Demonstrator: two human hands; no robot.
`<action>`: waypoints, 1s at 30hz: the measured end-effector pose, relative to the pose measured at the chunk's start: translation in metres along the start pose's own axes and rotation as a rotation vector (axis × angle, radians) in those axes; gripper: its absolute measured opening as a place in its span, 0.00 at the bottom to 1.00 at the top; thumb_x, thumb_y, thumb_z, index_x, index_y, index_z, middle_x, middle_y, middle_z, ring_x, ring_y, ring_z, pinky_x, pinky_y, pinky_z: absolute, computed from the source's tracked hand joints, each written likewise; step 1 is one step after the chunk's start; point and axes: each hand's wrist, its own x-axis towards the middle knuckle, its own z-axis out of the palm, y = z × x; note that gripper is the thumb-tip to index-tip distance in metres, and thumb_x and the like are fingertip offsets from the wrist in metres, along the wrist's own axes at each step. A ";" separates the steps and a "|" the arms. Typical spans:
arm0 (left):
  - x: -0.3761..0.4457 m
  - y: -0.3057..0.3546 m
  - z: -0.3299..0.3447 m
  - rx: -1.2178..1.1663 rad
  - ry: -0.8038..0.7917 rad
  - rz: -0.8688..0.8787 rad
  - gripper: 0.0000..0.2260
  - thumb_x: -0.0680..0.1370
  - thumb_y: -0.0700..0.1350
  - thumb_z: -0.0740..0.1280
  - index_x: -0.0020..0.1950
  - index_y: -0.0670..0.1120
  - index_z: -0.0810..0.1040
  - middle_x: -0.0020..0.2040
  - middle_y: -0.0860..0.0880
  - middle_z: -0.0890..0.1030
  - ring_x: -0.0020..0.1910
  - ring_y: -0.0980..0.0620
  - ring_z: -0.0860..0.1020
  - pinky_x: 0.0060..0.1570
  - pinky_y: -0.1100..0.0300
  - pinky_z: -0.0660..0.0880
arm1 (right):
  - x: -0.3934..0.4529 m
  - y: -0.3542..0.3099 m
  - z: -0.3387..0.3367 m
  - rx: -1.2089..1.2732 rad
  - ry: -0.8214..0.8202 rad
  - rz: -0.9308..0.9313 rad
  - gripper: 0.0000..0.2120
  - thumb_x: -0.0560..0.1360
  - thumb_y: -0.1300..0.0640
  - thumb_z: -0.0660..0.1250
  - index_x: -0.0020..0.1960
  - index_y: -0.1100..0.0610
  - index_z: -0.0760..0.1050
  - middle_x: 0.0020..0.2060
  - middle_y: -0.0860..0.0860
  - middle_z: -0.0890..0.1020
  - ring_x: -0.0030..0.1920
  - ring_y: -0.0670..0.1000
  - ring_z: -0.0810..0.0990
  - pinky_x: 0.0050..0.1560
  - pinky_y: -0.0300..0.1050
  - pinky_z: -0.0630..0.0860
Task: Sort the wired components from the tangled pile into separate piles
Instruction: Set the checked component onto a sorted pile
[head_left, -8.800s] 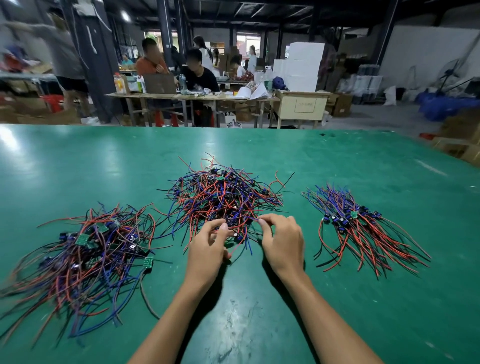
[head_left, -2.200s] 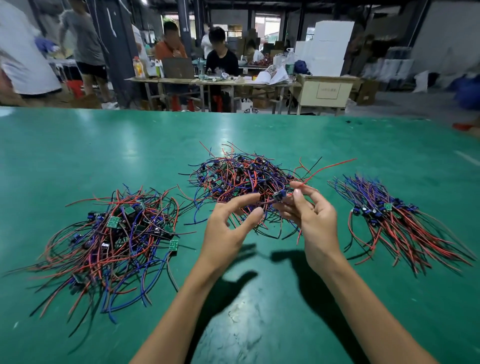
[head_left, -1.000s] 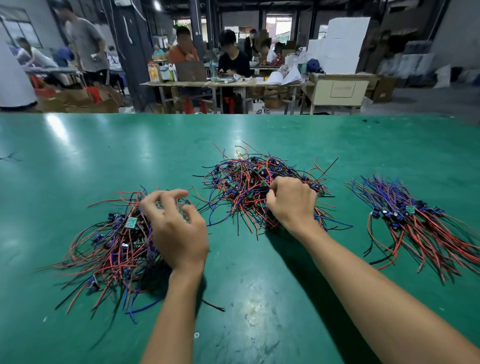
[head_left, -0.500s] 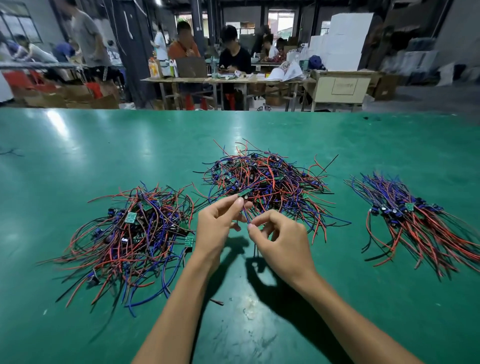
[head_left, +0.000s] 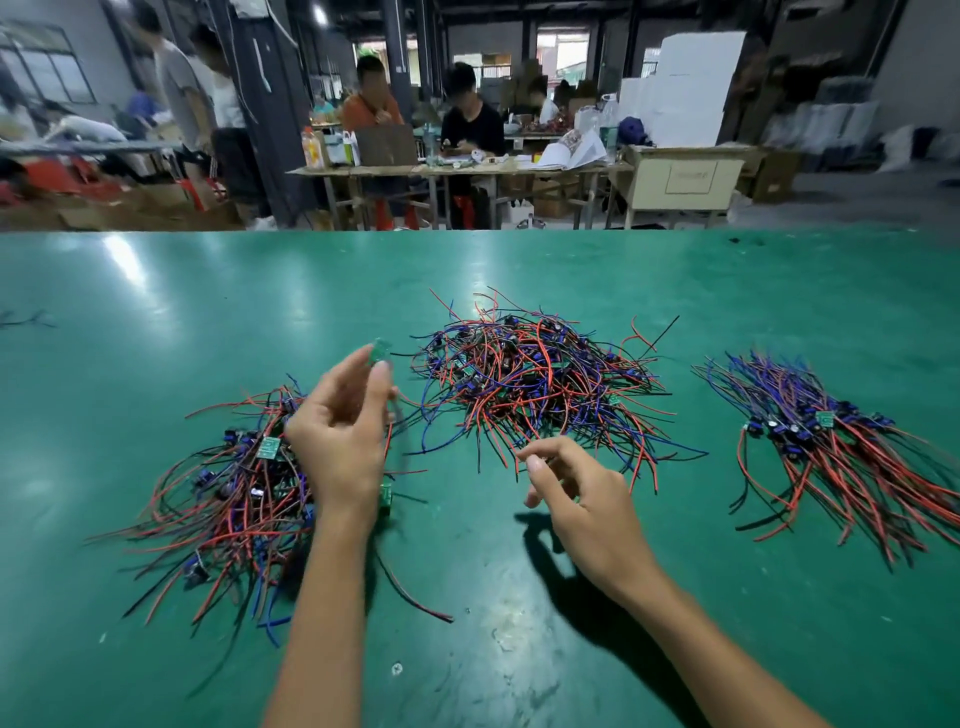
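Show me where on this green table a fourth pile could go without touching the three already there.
Bare green table lies beyond the left pile, and along the far edge behind the middle pile. The near strip between the forearms is also bare. Crowded: the gap between left and middle piles, where the left hand holds a component, and the right pile.

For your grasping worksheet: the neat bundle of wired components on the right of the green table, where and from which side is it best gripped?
Grip the right bundle across its waist, where the small boards and blue parts cluster. There the wires run close together; at both ends they fan out loose. Probably come from above, fingers straddling the bundle crosswise, with the right hand, which is nearer.
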 end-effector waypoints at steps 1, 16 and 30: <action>0.006 -0.003 -0.012 0.198 0.128 0.131 0.10 0.79 0.43 0.72 0.60 0.47 0.83 0.50 0.45 0.86 0.42 0.53 0.83 0.47 0.58 0.81 | 0.003 0.001 0.000 -0.022 0.021 0.022 0.03 0.81 0.49 0.67 0.51 0.43 0.79 0.35 0.42 0.84 0.31 0.42 0.80 0.35 0.42 0.74; -0.008 -0.017 -0.001 0.729 0.125 0.335 0.12 0.74 0.33 0.67 0.45 0.49 0.85 0.50 0.48 0.79 0.50 0.45 0.75 0.50 0.58 0.69 | 0.138 0.001 -0.020 -0.828 0.129 0.065 0.10 0.73 0.49 0.68 0.43 0.53 0.85 0.39 0.54 0.84 0.44 0.61 0.83 0.39 0.45 0.68; -0.033 -0.023 0.035 -0.111 -0.560 -0.576 0.10 0.81 0.46 0.68 0.57 0.40 0.82 0.47 0.41 0.87 0.39 0.48 0.85 0.37 0.61 0.81 | 0.000 -0.007 0.008 -0.223 -0.149 -0.256 0.07 0.74 0.45 0.71 0.44 0.48 0.77 0.31 0.40 0.77 0.30 0.39 0.74 0.35 0.34 0.68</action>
